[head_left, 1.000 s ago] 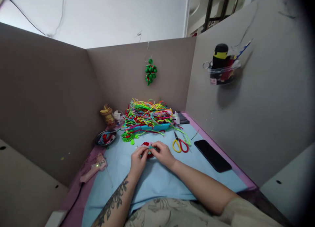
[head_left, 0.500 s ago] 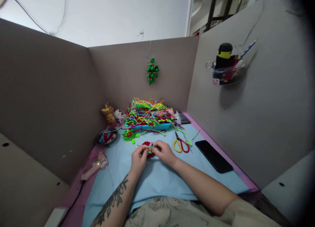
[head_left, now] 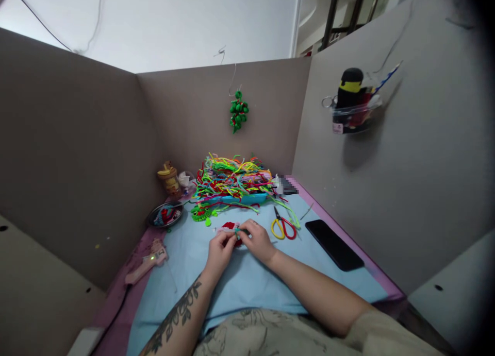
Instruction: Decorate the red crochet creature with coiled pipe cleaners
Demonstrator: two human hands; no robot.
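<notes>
My left hand [head_left: 221,249] and my right hand [head_left: 256,241] meet over the middle of the blue cloth. Fingers and thumb of each are pinched on a short teal pipe cleaner [head_left: 237,231]. Right beneath and behind the fingertips is a red fuzzy piece [head_left: 229,225], partly hidden by the hands; whether they also touch it I cannot tell. Red-and-yellow-handled scissors [head_left: 283,227] lie to the right of my right hand. A green pipe-cleaner figure [head_left: 201,212] rests beyond my left hand.
Behind, a blue tray [head_left: 253,199] overflows with coloured pipe cleaners [head_left: 232,178]. A metal bowl [head_left: 165,215] and pink glue gun [head_left: 149,263] are at left, a black phone [head_left: 334,245] at right. Grey partitions enclose the table; a clear holder [head_left: 356,111] hangs on the right one.
My fingertips have shifted slightly on the teal pipe cleaner, and an orange spot seen between them earlier is now covered. The whole view has moved a little.
</notes>
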